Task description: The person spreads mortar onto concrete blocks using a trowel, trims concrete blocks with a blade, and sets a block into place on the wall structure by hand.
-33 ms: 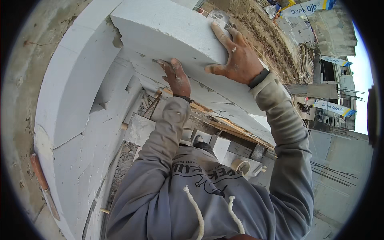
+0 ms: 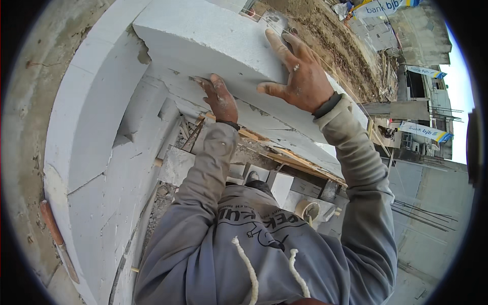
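Observation:
A long white lightweight concrete block (image 2: 218, 46) lies on top of the white block wall ahead of me. My right hand (image 2: 305, 76) is spread over its right part, fingers across the upper surface and thumb reaching toward the near edge. Lower and to the left, my left hand (image 2: 219, 99) rests against the block's near side with its fingers stretched out. Neither hand is wrapped round anything. A taut string (image 2: 351, 89) runs along the wall's far side, past my right hand.
On the left wall's edge lies a hand tool (image 2: 52, 222) with a wooden handle and a narrow metal blade. Below me are wooden boards (image 2: 297, 162), loose blocks (image 2: 178, 165), rubble and a round bucket (image 2: 307, 209). Steel bars (image 2: 422, 216) stick out at right. Bare soil (image 2: 325, 43) lies beyond the wall.
The whole view has shifted slightly, so the block and both hands appear a little further left. Both hands remain at the block in nearly the same poses.

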A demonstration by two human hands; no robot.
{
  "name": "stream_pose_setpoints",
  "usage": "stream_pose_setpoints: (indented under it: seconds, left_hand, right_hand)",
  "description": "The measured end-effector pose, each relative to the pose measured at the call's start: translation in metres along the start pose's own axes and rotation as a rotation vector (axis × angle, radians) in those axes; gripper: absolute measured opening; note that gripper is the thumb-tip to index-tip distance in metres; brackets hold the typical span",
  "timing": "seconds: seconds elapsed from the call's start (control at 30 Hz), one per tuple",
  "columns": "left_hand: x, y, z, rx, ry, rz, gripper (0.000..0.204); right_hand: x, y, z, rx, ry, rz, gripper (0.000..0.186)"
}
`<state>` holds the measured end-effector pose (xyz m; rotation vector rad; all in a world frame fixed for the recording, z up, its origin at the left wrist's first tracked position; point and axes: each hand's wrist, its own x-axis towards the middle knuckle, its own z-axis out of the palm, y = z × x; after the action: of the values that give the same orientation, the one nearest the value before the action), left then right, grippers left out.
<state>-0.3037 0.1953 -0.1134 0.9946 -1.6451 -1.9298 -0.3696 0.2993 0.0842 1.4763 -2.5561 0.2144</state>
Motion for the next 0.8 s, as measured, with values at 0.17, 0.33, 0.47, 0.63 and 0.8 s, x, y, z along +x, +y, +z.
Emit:
stream_pose_setpoints:
  seconds: [0.17, 0.33, 0.47, 0.63, 0.8]
  left_hand:
    - [0.007, -0.002, -0.01, -0.215, 0.115, 0.129, 0.081]
    - [0.018, -0.023, -0.009, -0.309, 0.105, 0.077, 0.081]
    - [0.031, -0.032, -0.009, -0.535, 0.068, -0.004, 0.084]
    - [0.002, 0.013, 0.013, -0.464, 0.139, 0.026, 0.087]
    - [0.018, -0.013, 0.011, -0.419, 0.199, 0.106, 0.082]
  right_hand:
    - [-0.155, -0.016, -0.053, 0.202, 0.329, 0.394, 0.049]
    - [-0.342, 0.046, 0.024, 0.324, 0.275, 1.242, 0.084]
    - [-0.333, 0.131, 0.087, 0.667, -0.411, 1.118, 0.073]
    - [-0.308, 0.136, 0.113, 0.629, -0.397, 0.665, 0.054]
    - [-0.319, 0.129, 0.134, 0.532, -0.112, 0.556, 0.046]
